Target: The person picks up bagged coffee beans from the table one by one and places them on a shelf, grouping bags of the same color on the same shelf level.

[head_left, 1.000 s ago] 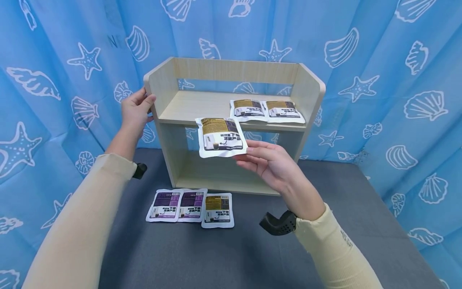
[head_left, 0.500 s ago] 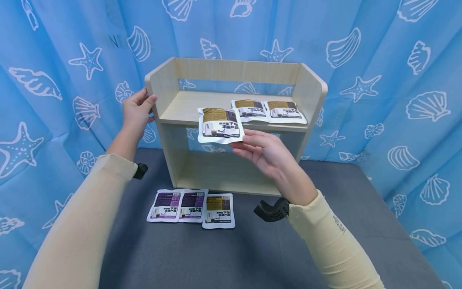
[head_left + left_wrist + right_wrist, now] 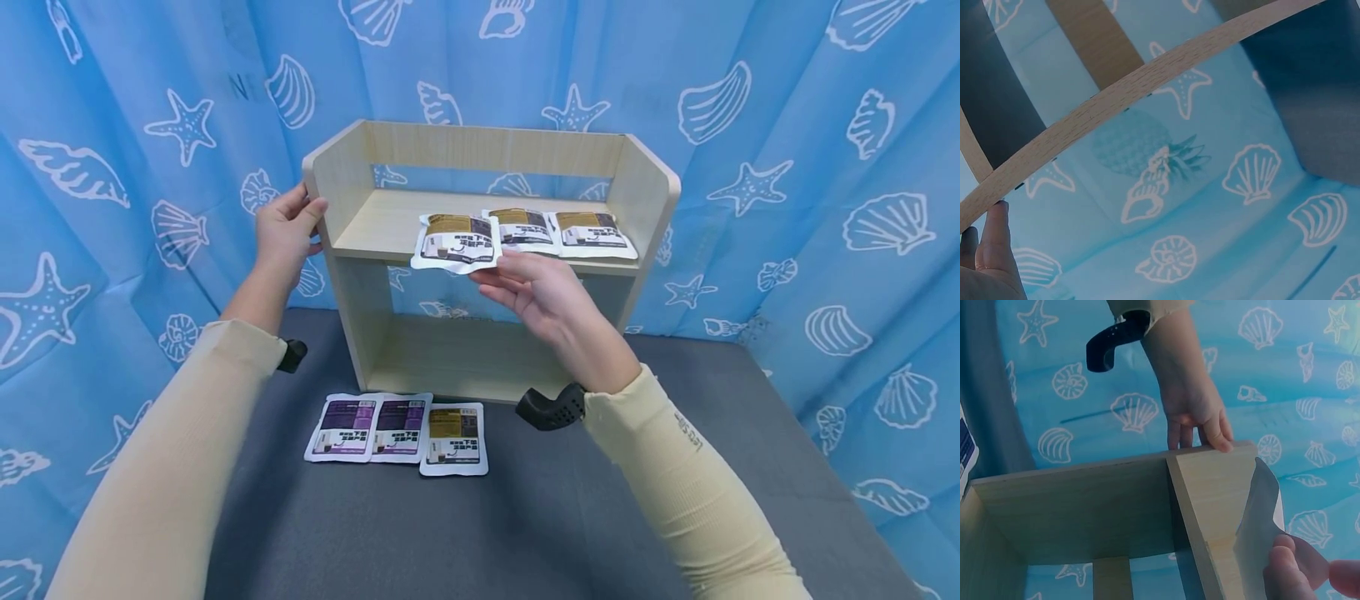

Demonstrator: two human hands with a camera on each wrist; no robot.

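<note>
My right hand (image 3: pixel 543 292) pinches a white pouch (image 3: pixel 459 242) with a gold-brown label by its lower right corner. The pouch is over the front edge of the upper board, left of two matching pouches, a nearer one (image 3: pixel 525 229) and one by the right side (image 3: pixel 592 233). Seen from the right wrist, its plain back (image 3: pixel 1260 519) shows between thumb and fingers. My left hand (image 3: pixel 283 237) grips the front edge of the left side panel of the wooden shelf (image 3: pixel 341 187); in the left wrist view a finger (image 3: pixel 996 234) touches that panel.
On the grey table (image 3: pixel 360 533), before the shelf, lie two overlapping pouches with purple labels, a left one (image 3: pixel 341 429) and a right one (image 3: pixel 401 429), beside a gold-labelled pouch (image 3: pixel 454 439). A blue shell-print curtain (image 3: pixel 480 58) hangs behind.
My right hand has carried the pouch up and forward to the upper board's front edge, tipping it flatter. My left hand has kept its hold on the shelf.
</note>
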